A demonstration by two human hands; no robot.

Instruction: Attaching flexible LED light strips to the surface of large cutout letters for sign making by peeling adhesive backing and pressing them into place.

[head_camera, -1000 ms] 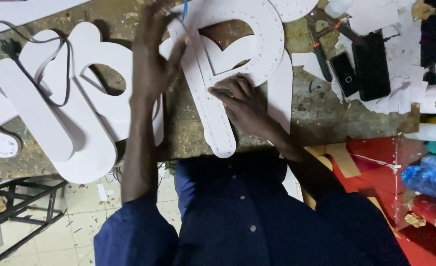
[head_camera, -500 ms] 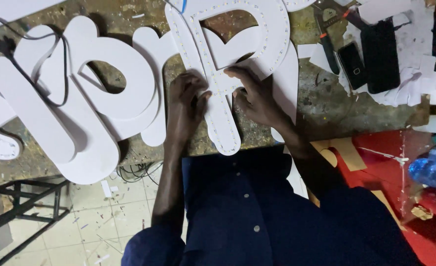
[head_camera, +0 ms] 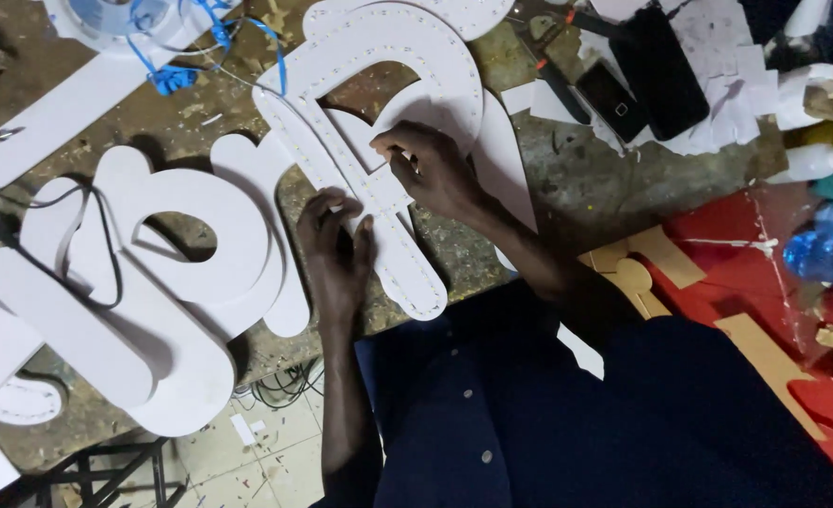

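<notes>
Both hands press a large white cut-out foam-board letter (head_camera: 388, 141), seemingly light and bendable, best held by its edges: left hand (head_camera: 336, 249) fingers flat together, right hand (head_camera: 431, 169) fingers pinching its dotted stem.

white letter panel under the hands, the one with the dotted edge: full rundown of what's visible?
The white letter panel is a flat cut-out sheet, foam board or plastic by its look, with a rounded loop at the top and a long straight stem running down toward the person. Rows of small dots, probably lights or holes, follow its outline. It lies flat on the worn workbench, overlapping other white pieces. The left hand presses beside the stem; the right hand pinches at the stem's dotted row near the loop's opening. Thin wire trails off its upper left.
</notes>
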